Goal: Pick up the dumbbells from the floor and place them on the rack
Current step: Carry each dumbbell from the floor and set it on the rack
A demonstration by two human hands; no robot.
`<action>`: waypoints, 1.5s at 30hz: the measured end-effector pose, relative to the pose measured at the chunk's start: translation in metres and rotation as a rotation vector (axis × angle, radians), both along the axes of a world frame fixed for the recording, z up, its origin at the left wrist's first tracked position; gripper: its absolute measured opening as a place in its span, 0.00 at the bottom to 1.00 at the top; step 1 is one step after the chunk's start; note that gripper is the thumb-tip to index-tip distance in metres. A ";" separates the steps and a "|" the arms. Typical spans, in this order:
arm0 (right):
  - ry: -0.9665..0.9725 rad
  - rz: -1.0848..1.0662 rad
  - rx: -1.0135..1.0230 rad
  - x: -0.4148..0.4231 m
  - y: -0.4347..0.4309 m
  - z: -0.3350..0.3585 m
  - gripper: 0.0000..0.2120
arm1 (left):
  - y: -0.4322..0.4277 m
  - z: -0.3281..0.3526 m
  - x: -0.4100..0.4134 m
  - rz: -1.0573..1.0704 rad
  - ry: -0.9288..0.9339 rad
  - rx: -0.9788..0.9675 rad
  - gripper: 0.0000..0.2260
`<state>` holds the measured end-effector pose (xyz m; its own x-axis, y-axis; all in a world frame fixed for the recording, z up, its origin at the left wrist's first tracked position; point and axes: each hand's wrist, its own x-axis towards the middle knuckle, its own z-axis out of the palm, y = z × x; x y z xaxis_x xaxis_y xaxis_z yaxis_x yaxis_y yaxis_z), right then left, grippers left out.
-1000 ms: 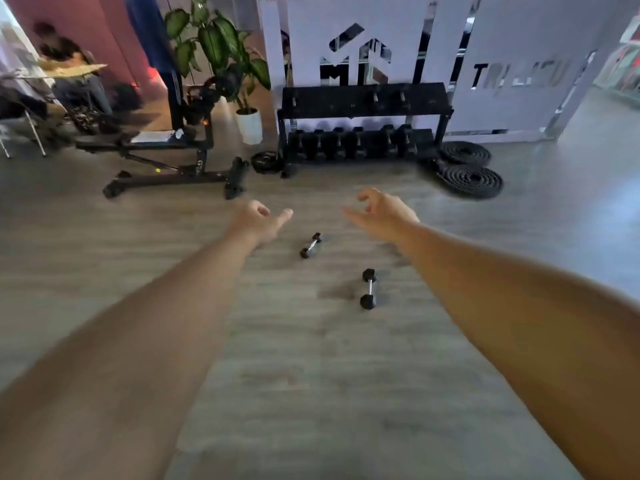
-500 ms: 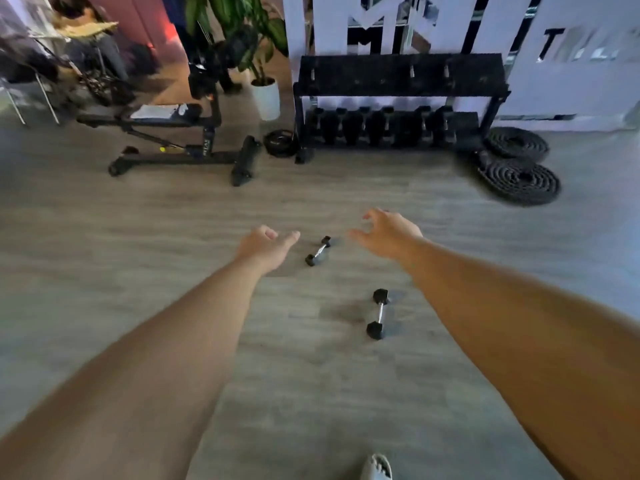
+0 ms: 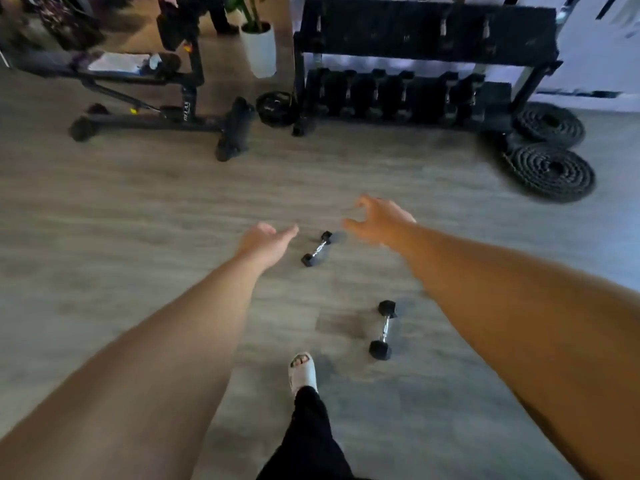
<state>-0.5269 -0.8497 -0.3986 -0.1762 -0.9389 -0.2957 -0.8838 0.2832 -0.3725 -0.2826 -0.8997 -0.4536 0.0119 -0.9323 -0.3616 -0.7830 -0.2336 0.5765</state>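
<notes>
Both arms stretched forward, left hand (image 3: 265, 242) open and empty, right hand (image 3: 379, 221) clawed wide, empty, flanking far dumbbell (image 3: 317, 248), near dumbbell (image 3: 382, 330) untouched on floor (image 3: 138, 209).

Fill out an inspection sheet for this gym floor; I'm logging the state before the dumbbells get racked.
Surface: grey wood-look floor, bare around the person.
Job's things: far dumbbell and near dumbbell lie on the floor, apart; dumbbell rack beyond, lower tier full.
Clutter: two coiled battle ropes, weight plate, weight bench, potted plant.
Grippers: left hand and right hand open, empty, flanking the far dumbbell.
Cables: nothing seen.
Surroundings: sandalled foot stepping forward; white panel wall.
</notes>
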 end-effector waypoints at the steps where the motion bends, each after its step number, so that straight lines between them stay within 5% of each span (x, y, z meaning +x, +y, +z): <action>1: 0.012 -0.001 0.023 -0.001 -0.019 -0.008 0.33 | -0.020 -0.010 -0.003 -0.008 0.002 0.018 0.33; 9: -0.023 -0.046 0.103 -0.011 -0.167 -0.056 0.32 | -0.158 -0.055 -0.012 -0.106 -0.035 0.112 0.29; 13: -0.047 -0.030 0.162 -0.013 -0.224 -0.083 0.31 | -0.201 -0.080 -0.021 0.012 0.016 0.157 0.23; 24: -0.027 0.052 0.320 -0.054 -0.420 -0.208 0.32 | -0.338 -0.188 -0.064 0.200 0.023 0.336 0.30; 37: -0.044 0.033 0.501 -0.072 -0.565 -0.555 0.32 | -0.437 -0.512 -0.133 0.681 0.230 0.450 0.24; 45: -0.046 0.039 0.547 -0.093 -0.572 -0.747 0.36 | -0.439 -0.707 -0.154 0.885 0.225 0.534 0.37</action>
